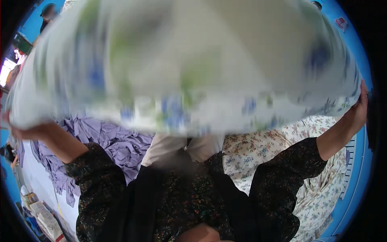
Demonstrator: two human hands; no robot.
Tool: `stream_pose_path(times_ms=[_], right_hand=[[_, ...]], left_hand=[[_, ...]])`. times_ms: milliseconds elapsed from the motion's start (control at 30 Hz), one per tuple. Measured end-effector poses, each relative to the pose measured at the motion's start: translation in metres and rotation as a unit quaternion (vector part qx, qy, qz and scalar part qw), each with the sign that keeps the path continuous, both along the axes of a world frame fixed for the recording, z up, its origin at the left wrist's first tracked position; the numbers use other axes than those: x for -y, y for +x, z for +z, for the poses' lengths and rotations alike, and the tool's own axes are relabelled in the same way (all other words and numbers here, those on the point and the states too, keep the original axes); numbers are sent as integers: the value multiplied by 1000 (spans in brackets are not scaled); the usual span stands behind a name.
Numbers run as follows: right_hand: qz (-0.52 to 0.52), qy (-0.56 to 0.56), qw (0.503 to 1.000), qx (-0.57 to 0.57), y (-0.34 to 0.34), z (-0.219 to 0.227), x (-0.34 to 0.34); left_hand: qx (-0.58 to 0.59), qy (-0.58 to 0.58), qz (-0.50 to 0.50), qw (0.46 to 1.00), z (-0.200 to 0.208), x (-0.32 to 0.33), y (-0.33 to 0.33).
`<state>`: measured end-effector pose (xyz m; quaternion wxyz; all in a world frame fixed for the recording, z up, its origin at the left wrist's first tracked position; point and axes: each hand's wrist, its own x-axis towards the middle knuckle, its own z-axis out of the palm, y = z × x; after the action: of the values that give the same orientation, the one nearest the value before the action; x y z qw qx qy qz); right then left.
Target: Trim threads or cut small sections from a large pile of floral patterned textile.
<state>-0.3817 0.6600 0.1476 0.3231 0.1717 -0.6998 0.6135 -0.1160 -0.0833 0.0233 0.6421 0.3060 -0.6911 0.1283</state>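
A wide white cloth with blue flowers and green leaves is spread up in front of me, blurred by motion. It fills the upper part of the view and hides what lies behind it. At the cloth's left end, my left hand is closed on its edge, though the fingers are smeared. My right hand grips the opposite edge at the far right, arm stretched out. Between the hands, the lower edge of the cloth sags slightly.
Crumpled purple fabric lies to the left over a pale surface. On the right is a heap of cream floral fabric beside a blue wall. A printed packet lies at lower left. Another person is at the far left.
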Motion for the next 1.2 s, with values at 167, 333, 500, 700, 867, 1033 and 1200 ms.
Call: stream_pose_path(times_ms=[167,333,500,700,867,1033,1200], right_hand=[[83,-47,973,210,7,-90,25],[65,-50,925,371,-23,-254,16],[87,223,898,370,-27,-410,8],[127,296,853,410,29,-398,95],[81,340,909,227,35,-488,86],[79,181,922,333,9,-447,91],[-5,121,920,373,-12,-413,48]], left_hand=[[5,-281,-2,960,-71,-43,117],[369,-58,46,927,-197,-102,107],[604,433,-103,661,-268,-152,50],[413,425,-335,732,-259,-226,16],[451,445,-435,641,-242,-308,-33],[604,362,-429,566,-254,-329,-37],[488,628,-441,415,-276,-354,-44]])
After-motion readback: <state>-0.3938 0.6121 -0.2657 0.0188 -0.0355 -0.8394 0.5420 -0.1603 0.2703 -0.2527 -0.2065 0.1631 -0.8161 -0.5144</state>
